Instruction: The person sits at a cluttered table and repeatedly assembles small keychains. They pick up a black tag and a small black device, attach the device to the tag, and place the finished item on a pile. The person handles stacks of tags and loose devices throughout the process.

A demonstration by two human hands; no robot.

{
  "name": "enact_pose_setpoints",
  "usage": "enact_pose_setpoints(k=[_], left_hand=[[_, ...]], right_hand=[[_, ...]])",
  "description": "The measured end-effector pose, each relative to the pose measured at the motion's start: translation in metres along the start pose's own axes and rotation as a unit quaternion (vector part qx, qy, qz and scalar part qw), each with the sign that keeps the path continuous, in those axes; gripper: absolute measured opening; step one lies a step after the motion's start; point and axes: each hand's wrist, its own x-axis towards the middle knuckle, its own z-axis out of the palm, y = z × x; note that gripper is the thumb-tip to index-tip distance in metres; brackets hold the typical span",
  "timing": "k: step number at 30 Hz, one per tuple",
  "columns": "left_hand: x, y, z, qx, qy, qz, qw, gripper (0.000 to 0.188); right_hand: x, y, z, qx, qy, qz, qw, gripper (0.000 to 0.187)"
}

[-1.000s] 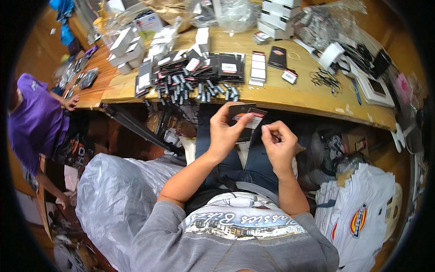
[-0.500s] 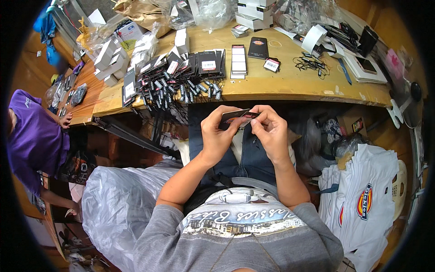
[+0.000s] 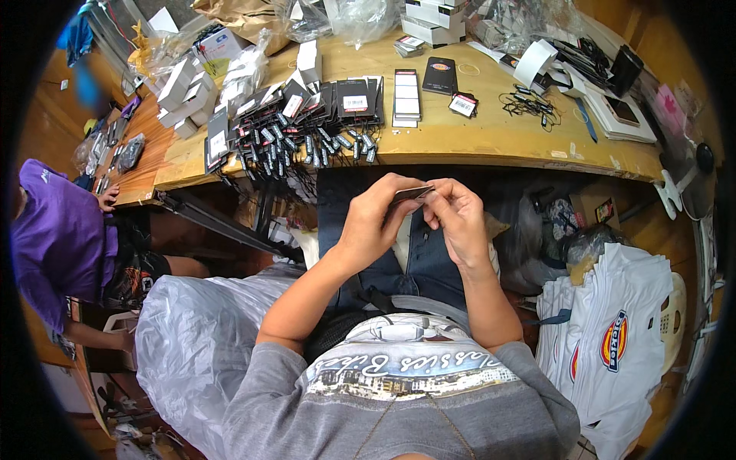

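Observation:
Above my lap, my left hand (image 3: 374, 218) holds black hang tags (image 3: 412, 194), now seen nearly edge-on. The thumb lies on the near side of the tags and the fingers curl behind. My right hand (image 3: 458, 218) is closed in a pinch at their right end. Whether a string or a second small card sits between those fingertips is hidden. On the table just beyond lies a spread pile of finished-looking black hang tags (image 3: 355, 103) with black strings, their small seals hanging over the front edge.
The table (image 3: 491, 146) bears a strip stack of white-and-black cards (image 3: 406, 98), a black card (image 3: 439, 75), small barcode tags (image 3: 463, 104) and black strings (image 3: 529, 107). Folded white shirts (image 3: 613, 337) sit at right, a grey plastic bag (image 3: 199, 337) at left. A person in purple (image 3: 61, 230) stands far left.
The tags have tilted from showing their black face and a small card to nearly edge-on. My right fingers have curled in closer at their right end. The person in purple has shifted slightly.

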Motion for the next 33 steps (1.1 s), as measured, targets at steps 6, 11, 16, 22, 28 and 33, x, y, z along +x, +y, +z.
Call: enact_pose_setpoints(k=[6, 11, 16, 22, 28, 33], left_hand=[[-0.01, -0.006, 0.002, -0.114, 0.028, -0.159, 0.98, 0.024], [-0.008, -0.005, 0.002, -0.056, 0.07, -0.114, 0.989, 0.023], [-0.007, 0.005, -0.002, 0.017, 0.055, -0.037, 0.998, 0.028], [-0.009, 0.001, -0.002, 0.082, 0.025, 0.032, 0.996, 0.035], [-0.006, 0.002, -0.008, 0.012, -0.007, 0.016, 1.0, 0.029], [-0.004, -0.001, -0.009, -0.115, 0.079, -0.077, 0.987, 0.017]], right_hand=[[-0.001, -0.004, 0.0, -0.229, 0.05, -0.181, 0.955, 0.005], [-0.009, -0.017, 0.014, -0.312, 0.045, -0.211, 0.925, 0.006], [-0.009, -0.018, 0.014, -0.29, 0.049, -0.202, 0.934, 0.006], [-0.007, -0.013, 0.01, -0.254, 0.035, -0.198, 0.946, 0.007], [-0.007, -0.014, 0.009, -0.198, 0.007, -0.153, 0.968, 0.007], [-0.012, -0.025, 0.021, -0.35, 0.001, -0.264, 0.899, 0.008]])
